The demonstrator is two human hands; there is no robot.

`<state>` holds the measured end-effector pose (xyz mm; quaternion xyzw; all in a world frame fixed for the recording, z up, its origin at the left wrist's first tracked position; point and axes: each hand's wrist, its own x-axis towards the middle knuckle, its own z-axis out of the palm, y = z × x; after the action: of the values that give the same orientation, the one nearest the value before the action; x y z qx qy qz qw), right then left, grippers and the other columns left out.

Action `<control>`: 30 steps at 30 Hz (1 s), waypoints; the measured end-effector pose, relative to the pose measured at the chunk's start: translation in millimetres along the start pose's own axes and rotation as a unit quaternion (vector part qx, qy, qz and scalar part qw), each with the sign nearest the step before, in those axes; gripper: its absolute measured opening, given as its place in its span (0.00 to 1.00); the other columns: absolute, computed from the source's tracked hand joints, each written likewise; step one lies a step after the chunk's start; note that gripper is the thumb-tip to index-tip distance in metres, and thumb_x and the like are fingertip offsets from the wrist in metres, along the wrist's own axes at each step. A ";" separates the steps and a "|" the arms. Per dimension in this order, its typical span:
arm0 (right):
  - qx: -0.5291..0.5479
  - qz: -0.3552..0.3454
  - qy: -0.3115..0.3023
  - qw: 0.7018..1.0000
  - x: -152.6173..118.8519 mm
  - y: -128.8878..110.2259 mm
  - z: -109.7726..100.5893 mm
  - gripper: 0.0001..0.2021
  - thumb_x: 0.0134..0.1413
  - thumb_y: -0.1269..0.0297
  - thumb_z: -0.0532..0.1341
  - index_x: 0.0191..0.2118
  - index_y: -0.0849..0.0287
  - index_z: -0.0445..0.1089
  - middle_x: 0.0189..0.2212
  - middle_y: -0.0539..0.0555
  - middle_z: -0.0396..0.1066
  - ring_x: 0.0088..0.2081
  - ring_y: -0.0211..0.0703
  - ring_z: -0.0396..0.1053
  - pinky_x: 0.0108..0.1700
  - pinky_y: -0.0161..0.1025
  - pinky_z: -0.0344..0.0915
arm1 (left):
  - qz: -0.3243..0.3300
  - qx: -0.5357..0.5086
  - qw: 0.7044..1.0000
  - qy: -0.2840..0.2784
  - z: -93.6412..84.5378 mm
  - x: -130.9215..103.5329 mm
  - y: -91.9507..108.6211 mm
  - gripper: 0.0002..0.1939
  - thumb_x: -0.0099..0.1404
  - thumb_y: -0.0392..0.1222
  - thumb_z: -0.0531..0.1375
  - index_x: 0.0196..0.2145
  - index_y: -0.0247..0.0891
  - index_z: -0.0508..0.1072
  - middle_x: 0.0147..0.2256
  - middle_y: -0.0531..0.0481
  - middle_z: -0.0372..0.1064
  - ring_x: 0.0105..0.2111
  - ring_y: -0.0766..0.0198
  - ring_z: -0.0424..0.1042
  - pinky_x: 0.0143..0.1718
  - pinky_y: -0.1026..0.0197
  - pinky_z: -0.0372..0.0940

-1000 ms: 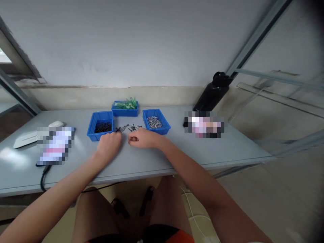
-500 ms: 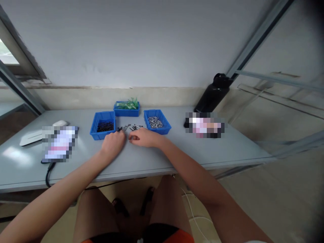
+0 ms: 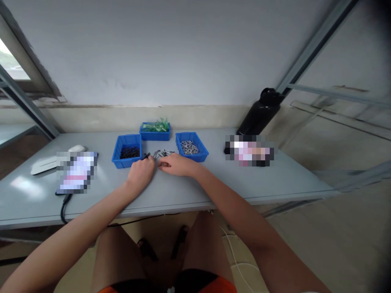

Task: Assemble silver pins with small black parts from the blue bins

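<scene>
My left hand rests on the grey table with its fingers curled closed, just in front of a small pile of thin dark and silver pieces. Facing it across a narrow gap, my right hand has its fingers bent together. What either hand holds, if anything, is too small or hidden to make out. A blue bin of small dark pieces stands beside my left hand. Behind my right hand is another blue bin with silver, screw-like pieces.
A third blue bin at the back holds green strips. At the left lie a blurred phone-like device with a cable, and a white object. A black bottle and a blurred item are at the right.
The camera has turned slightly left, so everything appears a little further right. Both hands stay at nearly the same spot on the table.
</scene>
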<state>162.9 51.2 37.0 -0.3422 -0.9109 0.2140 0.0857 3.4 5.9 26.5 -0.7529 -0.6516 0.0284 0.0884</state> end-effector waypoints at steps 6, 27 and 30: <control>0.001 -0.003 0.006 1.000 2.5 4.3 3.6 0.08 0.59 0.69 0.56 0.37 0.59 0.73 0.27 0.51 0.72 0.30 0.38 0.65 0.34 0.35 0.56 | 0.004 -0.006 1.000 -0.006 -1.2 0.4 -1.6 0.16 0.70 0.32 0.45 0.44 0.29 0.71 0.35 0.33 0.76 0.38 0.48 0.78 0.34 0.54 0.71; 0.048 -0.032 0.230 0.971 -0.4 3.9 -0.1 0.12 0.63 0.66 0.52 0.50 0.57 0.65 0.38 0.54 0.70 0.40 0.43 0.68 0.46 0.40 0.60 | 0.054 -0.168 0.974 0.145 1.5 5.3 -14.2 0.15 0.73 0.44 0.44 0.45 0.35 0.67 0.40 0.40 0.73 0.35 0.58 0.75 0.31 0.62 0.64; 0.028 -0.027 0.237 0.971 -1.9 6.8 -2.8 0.11 0.64 0.66 0.51 0.48 0.57 0.66 0.38 0.54 0.70 0.39 0.42 0.67 0.45 0.39 0.60 | 0.054 -0.195 0.962 0.183 1.7 6.3 -16.3 0.14 0.73 0.44 0.45 0.44 0.36 0.67 0.39 0.42 0.73 0.35 0.60 0.74 0.32 0.62 0.64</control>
<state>169.2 55.5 36.4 -0.3560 -0.8672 0.1499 0.3144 -11.8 14.5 28.0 -0.7818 -0.5757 -0.2330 0.0562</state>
